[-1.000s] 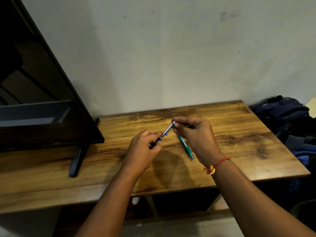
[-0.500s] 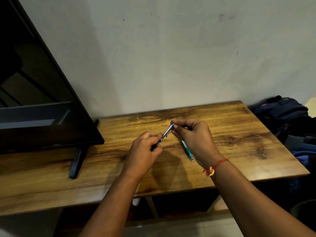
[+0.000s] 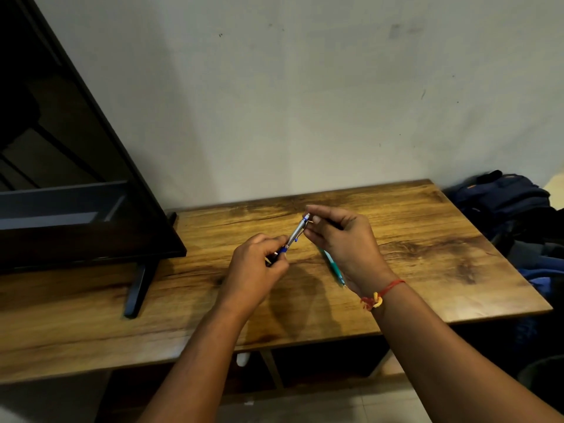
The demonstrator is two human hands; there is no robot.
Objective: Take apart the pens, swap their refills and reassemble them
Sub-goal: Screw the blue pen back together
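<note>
The left hand (image 3: pixel 259 264) grips the blue lower end of a silver and blue pen (image 3: pixel 294 233), held above the desk (image 3: pixel 427 270). The right hand (image 3: pixel 338 239) pinches its upper end with thumb and forefinger. Over the last second the hold has barely shifted and the pen still looks whole, so the disassembly seems only just begun. A teal pen (image 3: pixel 331 264) lies mid-desk under the right wrist.

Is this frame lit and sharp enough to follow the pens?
Head view: dim warm light; left hand and right hand cast a soft shadow on the table; held pen small but sharp; teal pen half hidden by the right hand; television shows reflections.
</note>
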